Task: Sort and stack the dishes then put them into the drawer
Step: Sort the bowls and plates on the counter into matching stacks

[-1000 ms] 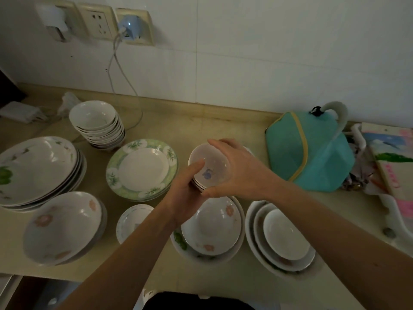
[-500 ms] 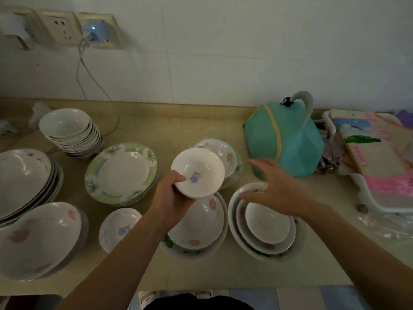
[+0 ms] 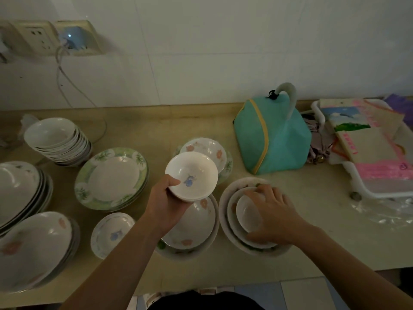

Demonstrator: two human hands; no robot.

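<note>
- Taking the nested bowls [image 3: 225, 211] at the front right of the counter [image 3: 312, 242] as the landmark: the right hand [image 3: 273, 217] lies over them, its fingers curled round the far rim of the smallest, innermost bowl [image 3: 247, 214] and its thumb at that bowl's near edge. The hand hides much of the bowl's right side.
- Just left of the nested bowls sits a flower-printed bowl [image 3: 194, 222], partly covered by the left wrist.
- Above that bowl, the left hand [image 3: 165, 203] grasps a small white bowl with a blue mark inside [image 3: 192, 175], thumb over the near rim. There seem to be more bowls stacked under it (only thin edges show), so the count is unclear.
- Further left of the landmark, near the counter's front edge, lies a small saucer with a blue motif [image 3: 111, 233], then a stack of large flowered bowls [image 3: 33, 245], cut off by the frame.
- Behind the landmark stands a flowered dish on a green-edged plate [image 3: 206, 148], half hidden by the held bowl.
- Far left of it are green-rimmed plates [image 3: 111, 177], a pile of big white plates [image 3: 20, 189] and a tall stack of white bowls [image 3: 55, 139].
- Behind and right of the landmark sits a teal pouch [image 3: 272, 137], with a white tray of papers [image 3: 368, 148] beyond it, dim and cut off.
</note>
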